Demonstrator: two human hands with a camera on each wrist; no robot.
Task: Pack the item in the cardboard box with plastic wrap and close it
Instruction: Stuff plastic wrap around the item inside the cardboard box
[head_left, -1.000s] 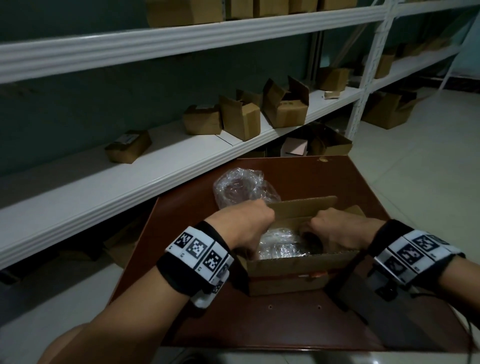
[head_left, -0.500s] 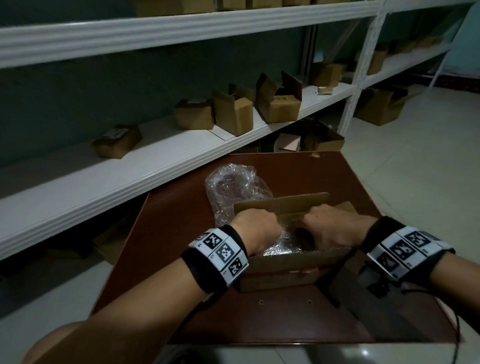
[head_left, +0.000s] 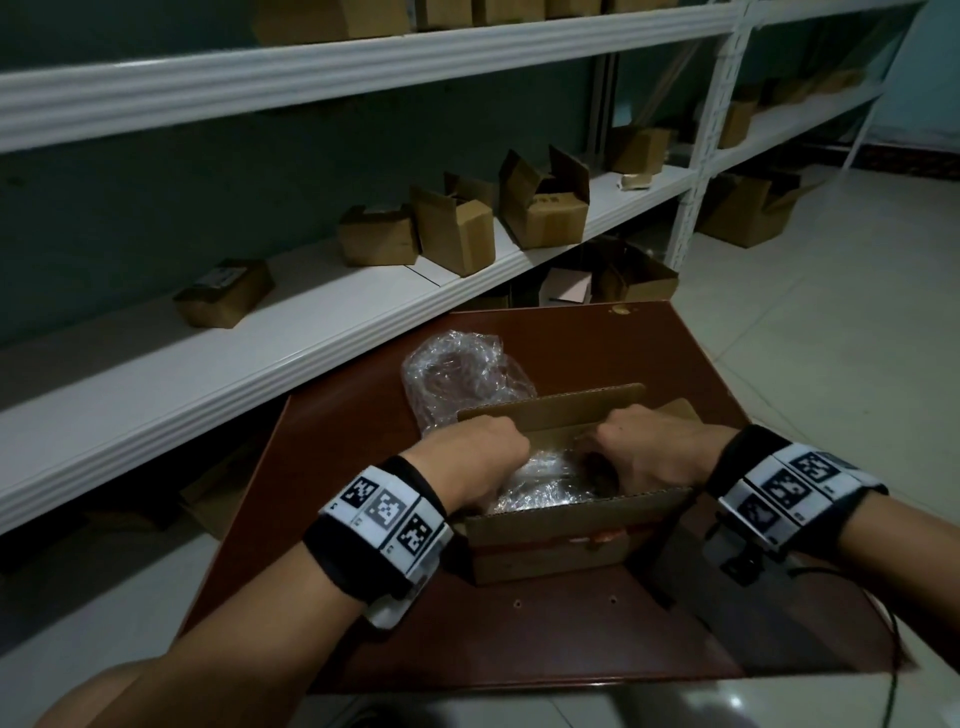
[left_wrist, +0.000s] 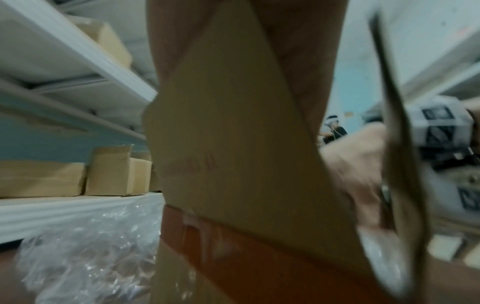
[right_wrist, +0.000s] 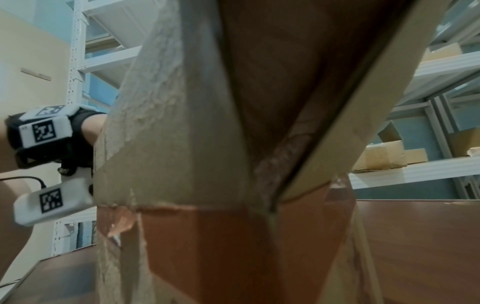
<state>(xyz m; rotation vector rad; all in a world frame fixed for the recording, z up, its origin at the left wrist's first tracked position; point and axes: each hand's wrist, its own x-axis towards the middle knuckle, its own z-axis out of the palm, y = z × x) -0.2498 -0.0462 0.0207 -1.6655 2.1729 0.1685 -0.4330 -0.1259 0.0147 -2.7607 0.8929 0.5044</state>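
Observation:
An open cardboard box (head_left: 561, 535) stands on the brown table (head_left: 571, 639), its far flap (head_left: 550, 410) upright. Crumpled clear plastic wrap (head_left: 545, 483) fills the inside; no item shows beneath it. My left hand (head_left: 467, 457) reaches into the box's left end and my right hand (head_left: 649, 452) into its right end, knuckles up, fingers bent down onto the wrap. The fingertips are hidden, so any grip is unclear. Both wrist views are blocked by box cardboard (left_wrist: 233, 144) (right_wrist: 182, 123).
A second clump of plastic wrap (head_left: 457, 374) lies on the table just behind the box. White shelving (head_left: 260, 353) runs along the left and back, with several cardboard boxes (head_left: 457, 234) on it. Tiled floor (head_left: 831, 338) lies to the right.
Both hands stay inside the box on the wrap, the left drawn slightly nearer to me. The head view has tilted a little.

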